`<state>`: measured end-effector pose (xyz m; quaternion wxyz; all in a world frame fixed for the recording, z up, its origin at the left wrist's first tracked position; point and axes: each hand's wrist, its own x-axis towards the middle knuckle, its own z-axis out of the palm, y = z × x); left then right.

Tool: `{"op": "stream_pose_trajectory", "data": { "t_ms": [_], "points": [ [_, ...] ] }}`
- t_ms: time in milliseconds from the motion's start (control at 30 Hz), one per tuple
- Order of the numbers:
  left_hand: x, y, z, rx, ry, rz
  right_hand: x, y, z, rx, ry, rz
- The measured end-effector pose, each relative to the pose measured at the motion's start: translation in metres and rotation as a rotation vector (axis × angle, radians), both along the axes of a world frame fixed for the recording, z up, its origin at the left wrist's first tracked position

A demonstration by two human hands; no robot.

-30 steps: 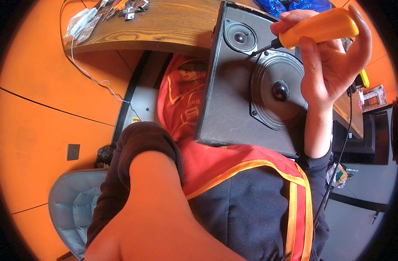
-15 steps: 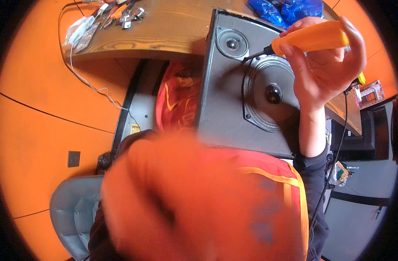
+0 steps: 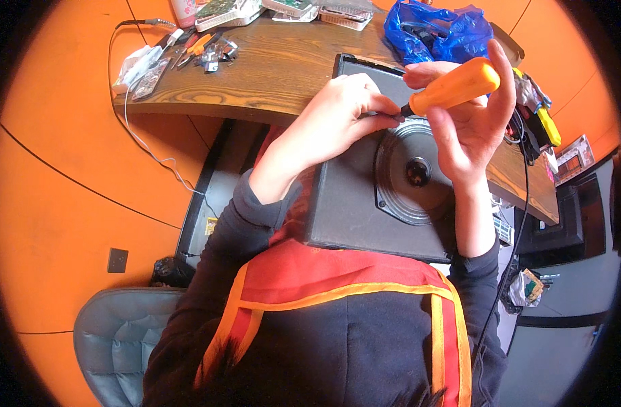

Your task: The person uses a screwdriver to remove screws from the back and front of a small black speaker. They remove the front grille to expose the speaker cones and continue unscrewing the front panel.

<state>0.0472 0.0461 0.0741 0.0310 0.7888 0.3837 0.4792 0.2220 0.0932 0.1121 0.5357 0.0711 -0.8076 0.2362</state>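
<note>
A screwdriver (image 3: pixel 459 85) with an orange handle and a dark shaft slants down to the left above the black speaker box (image 3: pixel 351 197). My right hand (image 3: pixel 473 132) grips its handle between thumb and fingers. At the shaft's lower end, thumb and forefinger of my left hand (image 3: pixel 341 112) pinch together, closed around the tip; whether a screw is also between them is hidden. Just below lies the large round speaker cone (image 3: pixel 395 180), whose rim has a screw (image 3: pixel 382 203) at its lower left. My left hand covers the small upper cone.
The box leans on the wooden table (image 3: pixel 276 68). Pliers (image 3: pixel 198 46), circuit boards (image 3: pixel 222 10) and a blue plastic bag (image 3: pixel 436 30) lie on it. A black cable (image 3: pixel 525 203) hangs down at the right. At the left stands a grey chair (image 3: pixel 124 339).
My left hand has come up to the screwdriver's tip. The orange-red blur in front of my chest is gone, showing the red apron. The table appears lower in view.
</note>
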Motion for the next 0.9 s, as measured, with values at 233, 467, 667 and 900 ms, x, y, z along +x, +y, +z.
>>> {"op": "stream_pose_trajectory", "data": {
  "t_ms": [233, 467, 667, 900],
  "points": [
    [0.005, 0.003, 0.001, 0.002, -0.118, -0.009, -0.002, -0.002, 0.0, -0.062, -0.037, -0.043],
    [0.004, 0.002, -0.002, -0.064, -0.129, 0.028, -0.008, -0.004, 0.008, 0.286, 0.139, -0.244],
    [0.002, 0.007, -0.008, 0.051, -0.194, -0.028, -0.002, -0.003, 0.017, 0.1, 0.006, -0.039],
    [0.0, 0.006, -0.01, 0.023, -0.14, -0.035, -0.001, -0.002, 0.013, 0.183, 0.135, -0.176]
  ]
}}
